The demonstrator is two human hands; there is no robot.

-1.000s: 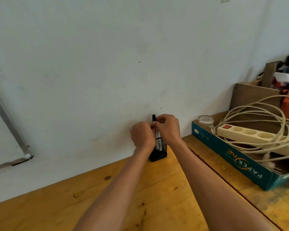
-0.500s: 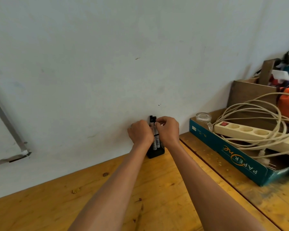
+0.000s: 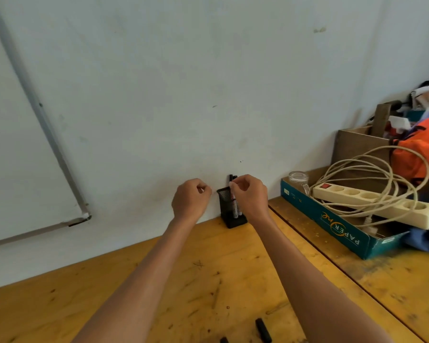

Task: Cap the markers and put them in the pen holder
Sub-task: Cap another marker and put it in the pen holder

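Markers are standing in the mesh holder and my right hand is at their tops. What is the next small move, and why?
Probably release with the right hand and reach back to the black pieces on the near table edge. The markers already stand in the pen holder, and the left hand looks empty beside it.

Black mesh pen holder point(image 3: 225, 204) (teal box point(image 3: 332, 226) nearby) on yellow table point(image 3: 208, 268).

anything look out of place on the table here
Yes: two small black pieces, likely a marker and a cap, lie loose at the near table edge, far from the pen holder by the wall where the right hand works.
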